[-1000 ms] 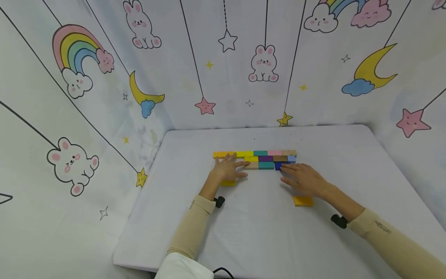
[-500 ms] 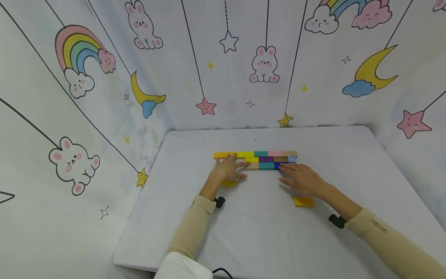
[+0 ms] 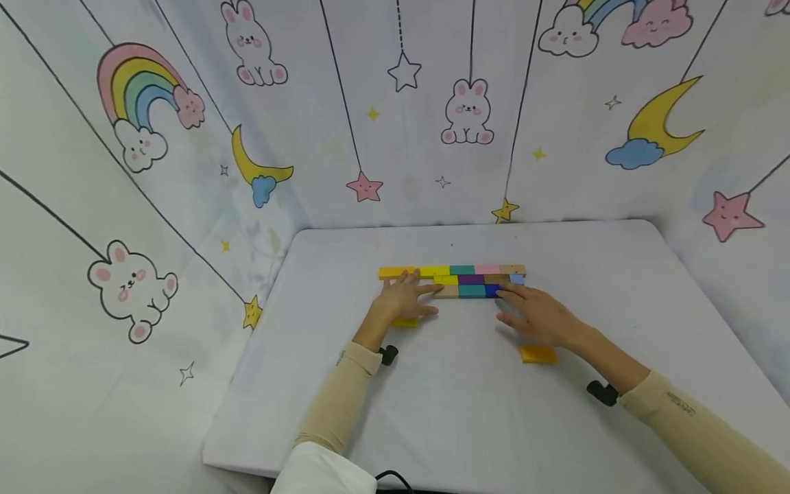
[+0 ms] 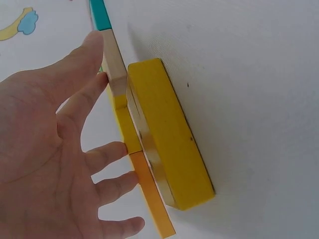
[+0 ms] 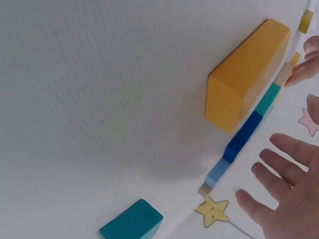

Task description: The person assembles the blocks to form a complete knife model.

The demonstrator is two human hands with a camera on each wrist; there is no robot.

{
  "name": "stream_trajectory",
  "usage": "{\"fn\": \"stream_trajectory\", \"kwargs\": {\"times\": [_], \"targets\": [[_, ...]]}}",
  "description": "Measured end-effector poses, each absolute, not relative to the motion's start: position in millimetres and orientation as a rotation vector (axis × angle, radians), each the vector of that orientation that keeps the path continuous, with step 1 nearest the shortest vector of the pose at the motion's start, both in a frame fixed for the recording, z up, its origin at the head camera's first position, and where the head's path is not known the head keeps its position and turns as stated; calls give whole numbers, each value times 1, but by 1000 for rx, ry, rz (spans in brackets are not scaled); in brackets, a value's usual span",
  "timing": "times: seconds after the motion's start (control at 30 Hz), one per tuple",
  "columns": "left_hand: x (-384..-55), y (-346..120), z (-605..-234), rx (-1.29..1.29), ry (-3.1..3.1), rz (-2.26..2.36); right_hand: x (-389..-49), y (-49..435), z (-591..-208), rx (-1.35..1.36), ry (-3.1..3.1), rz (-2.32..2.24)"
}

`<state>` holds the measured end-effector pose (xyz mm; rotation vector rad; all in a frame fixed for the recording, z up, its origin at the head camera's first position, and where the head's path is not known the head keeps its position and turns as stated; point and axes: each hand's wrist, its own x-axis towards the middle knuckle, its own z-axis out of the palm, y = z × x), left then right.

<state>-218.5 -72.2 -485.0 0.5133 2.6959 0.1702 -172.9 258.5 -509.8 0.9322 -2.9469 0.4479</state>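
Flat coloured wooden blocks lie side by side in three rows. In the nearest row, a tan block (image 3: 447,292), a teal block (image 3: 472,291) and a dark blue block (image 3: 492,291) sit end to end. My left hand (image 3: 401,300) has its fingers spread, the index fingertip at the tan block's left end. At the other end, my right hand (image 3: 542,317) reaches straight fingers to the dark blue block, partly covering it. In the left wrist view the left fingertips lie along the yellow and orange blocks (image 4: 151,191) of the rows.
Nearer me, a loose yellow block (image 3: 405,322) lies beneath the left hand and an orange-yellow block (image 3: 538,355) below the right hand. A separate teal block (image 5: 133,221) shows in the right wrist view. A printed cloth wall (image 3: 420,151) stands behind the white table (image 3: 457,412).
The dark blue block has slid left against the teal one, closing a small gap, with the right hand's fingers on it. The left hand has stayed in place.
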Motion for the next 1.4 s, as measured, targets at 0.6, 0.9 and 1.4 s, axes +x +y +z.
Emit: {"fn": "stream_trajectory", "kwargs": {"times": [0.6, 0.9, 1.4], "targets": [[-220, -72, -483, 511, 2671, 208, -109, 279, -495, 899, -2952, 430], [-221, -71, -481, 518, 2664, 214, -84, 289, -487, 881, -2960, 314], [-224, -71, -484, 499, 2687, 316, -61, 301, -493, 842, -2978, 374]]}}
